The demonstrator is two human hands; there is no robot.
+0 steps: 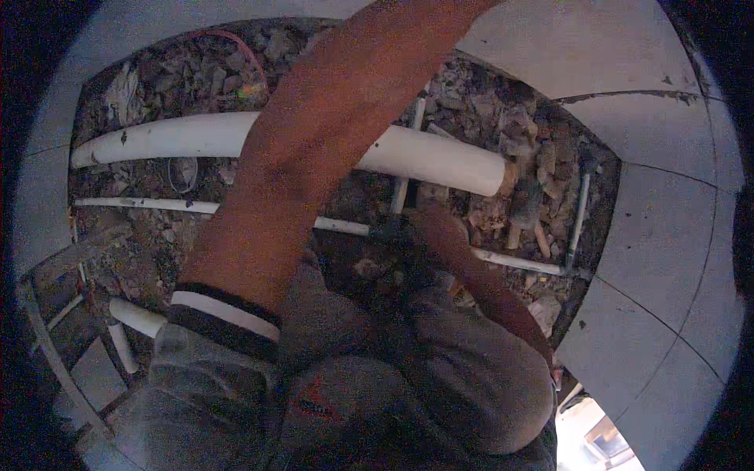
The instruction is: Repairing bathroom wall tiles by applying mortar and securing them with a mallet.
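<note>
My left forearm (pixel 306 149) stretches up across the view from a grey sleeve with a striped cuff, passing over a thick white pipe (pixel 432 161). Its hand lies beyond the upper edge, out of sight. Down in the dug-out trench, my right hand (pixel 428 224) is beside a dark joint (pixel 389 226) where a thin white pipe (pixel 342 226) meets a thin upright piece (pixel 400 195). Shadow hides the fingers there, so I cannot tell whether they grip the joint. The thick pipe lies across the rubble above that hand, its cut end at the right.
Broken rubble (pixel 475 102) fills the trench, bordered by pale floor tiles (pixel 628 220). Another thin pipe (pixel 581 212) rises at the trench's right side. Short pipe pieces (pixel 137 318) lie at lower left near a curved frame (pixel 55 353). A reddish hose (pixel 243 49) loops at the top.
</note>
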